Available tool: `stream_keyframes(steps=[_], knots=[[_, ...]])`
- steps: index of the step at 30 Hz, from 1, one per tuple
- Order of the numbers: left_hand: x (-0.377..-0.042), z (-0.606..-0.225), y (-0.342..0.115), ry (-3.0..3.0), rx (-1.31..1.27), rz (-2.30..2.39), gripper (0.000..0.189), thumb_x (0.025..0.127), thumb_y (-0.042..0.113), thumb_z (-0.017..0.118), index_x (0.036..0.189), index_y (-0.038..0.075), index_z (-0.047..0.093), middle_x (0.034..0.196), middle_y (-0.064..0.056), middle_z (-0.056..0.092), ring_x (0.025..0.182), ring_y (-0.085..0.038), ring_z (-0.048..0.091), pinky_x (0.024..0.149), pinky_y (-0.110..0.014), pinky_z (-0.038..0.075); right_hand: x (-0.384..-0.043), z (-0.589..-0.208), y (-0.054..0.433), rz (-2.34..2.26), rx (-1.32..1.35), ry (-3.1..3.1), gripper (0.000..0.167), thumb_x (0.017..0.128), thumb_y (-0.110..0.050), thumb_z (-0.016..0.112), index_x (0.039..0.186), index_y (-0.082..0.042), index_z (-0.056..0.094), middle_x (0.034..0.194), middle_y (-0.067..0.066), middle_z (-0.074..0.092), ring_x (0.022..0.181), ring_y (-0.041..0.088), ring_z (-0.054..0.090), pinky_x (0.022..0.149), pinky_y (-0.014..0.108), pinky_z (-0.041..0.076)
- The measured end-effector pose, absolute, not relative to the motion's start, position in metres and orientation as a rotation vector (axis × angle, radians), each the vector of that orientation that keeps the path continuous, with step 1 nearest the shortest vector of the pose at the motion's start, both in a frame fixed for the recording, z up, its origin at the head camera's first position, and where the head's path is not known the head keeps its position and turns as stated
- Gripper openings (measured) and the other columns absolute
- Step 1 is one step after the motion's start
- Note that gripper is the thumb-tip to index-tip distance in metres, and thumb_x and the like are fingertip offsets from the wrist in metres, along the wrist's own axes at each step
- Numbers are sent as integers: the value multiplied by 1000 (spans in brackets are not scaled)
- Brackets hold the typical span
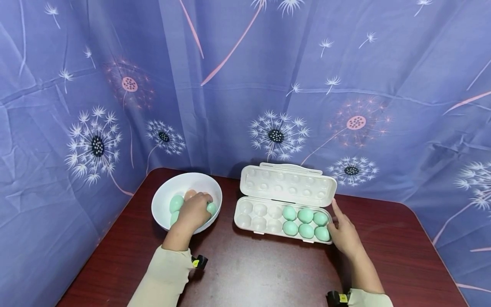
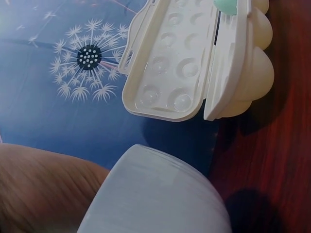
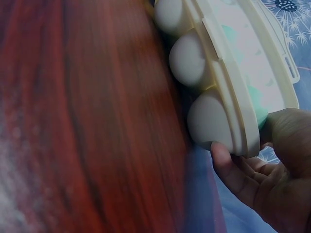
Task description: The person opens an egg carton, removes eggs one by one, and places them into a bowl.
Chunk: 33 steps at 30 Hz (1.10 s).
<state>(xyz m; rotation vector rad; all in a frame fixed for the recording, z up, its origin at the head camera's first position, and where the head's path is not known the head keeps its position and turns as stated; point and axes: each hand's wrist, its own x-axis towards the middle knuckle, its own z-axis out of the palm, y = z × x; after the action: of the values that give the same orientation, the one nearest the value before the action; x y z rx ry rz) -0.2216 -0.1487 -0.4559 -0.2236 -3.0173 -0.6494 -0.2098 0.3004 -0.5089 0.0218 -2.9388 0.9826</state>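
My left hand [image 1: 195, 209] reaches down into a white bowl [image 1: 163, 187], its fingers among the eggs. Beside those fingers lies a green egg [image 1: 211, 208]; I cannot tell whether they grip it. More green eggs [image 1: 176, 204] and a peach-coloured egg [image 1: 189, 195] show around the hand. In the left wrist view the bowl's outer wall [image 2: 155, 194] hides the fingers. An open white egg carton [image 1: 264, 224] holds several green eggs [image 1: 305, 215] in its right half, while its left cups are bare. My right hand [image 1: 347, 234] holds the carton's right end, thumb and fingers at its edge [image 3: 250, 148].
Under everything is a dark red wooden table [image 1: 245, 268]. The carton's lid [image 1: 287, 185] leans back toward a blue dandelion-print cloth [image 1: 230, 119] that hangs behind and at both sides. The bowl stands left of the carton, with a strip of tabletop between them.
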Motion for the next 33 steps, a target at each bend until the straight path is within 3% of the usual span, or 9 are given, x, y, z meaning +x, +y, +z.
stream_keyframes(steps=[4, 13, 20, 27, 33], knots=[[-222, -459, -147, -3006, -227, -599, 34, 73, -3, 67, 104, 6, 75, 101, -14, 69, 97, -33, 65, 87, -45, 52, -209, -508, 300, 993, 16, -2943, 79, 97, -9, 50, 163, -20, 9, 121, 28, 60, 97, 31, 61, 85, 45, 48], [-222, -461, -145, -3028, -210, -553, 39, 77, -4, 66, 115, 5, 75, 108, -18, 68, 106, -35, 63, 92, -47, 52, -210, -509, 302, 988, 20, -2941, 78, 97, -10, 50, 163, -21, 9, 121, 28, 60, 98, 33, 61, 86, 46, 49], [-221, -460, -145, -3011, -205, -574, 40, 77, -5, 66, 114, 6, 76, 108, -18, 68, 105, -35, 62, 92, -46, 52, -210, -508, 301, 982, 21, -2944, 78, 97, -10, 49, 163, -20, 9, 120, 28, 60, 98, 32, 61, 86, 47, 49], [-222, -454, -142, -2876, -123, -660, 34, 83, 10, 69, 117, 5, 74, 106, -20, 67, 105, -39, 61, 97, -49, 46, -211, -509, 301, 981, 23, -2937, 78, 97, -10, 49, 163, -21, 10, 119, 27, 60, 97, 32, 61, 86, 47, 48], [-220, -448, -135, -2767, -87, -743, 37, 89, 16, 68, 124, 5, 70, 115, -20, 66, 106, -42, 62, 102, -50, 42, -210, -510, 301, 982, 19, -2939, 78, 97, -10, 49, 163, -20, 10, 121, 28, 60, 99, 33, 61, 88, 49, 48]])
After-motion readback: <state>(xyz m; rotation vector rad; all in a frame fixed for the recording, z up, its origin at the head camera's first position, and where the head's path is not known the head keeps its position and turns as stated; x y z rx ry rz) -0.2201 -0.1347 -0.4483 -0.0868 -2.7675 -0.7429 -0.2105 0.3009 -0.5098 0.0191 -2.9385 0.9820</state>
